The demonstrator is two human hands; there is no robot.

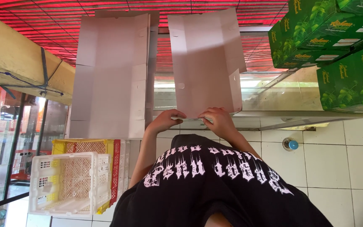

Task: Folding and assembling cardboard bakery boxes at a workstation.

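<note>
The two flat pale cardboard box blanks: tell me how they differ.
The right flat pale cardboard blank is gripped at its near edge by the left hand and right hand; the left flat pale cardboard blank is untouched. The right one is tilted, the left one stands squarer. Both are unfolded, creased and the same pale colour.

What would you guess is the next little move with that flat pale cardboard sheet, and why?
Probably fold up a side flap: both hands, left hand and right hand, pinch the near edge of the flat pale cardboard box blank, which lies unfolded with creases showing.
</note>
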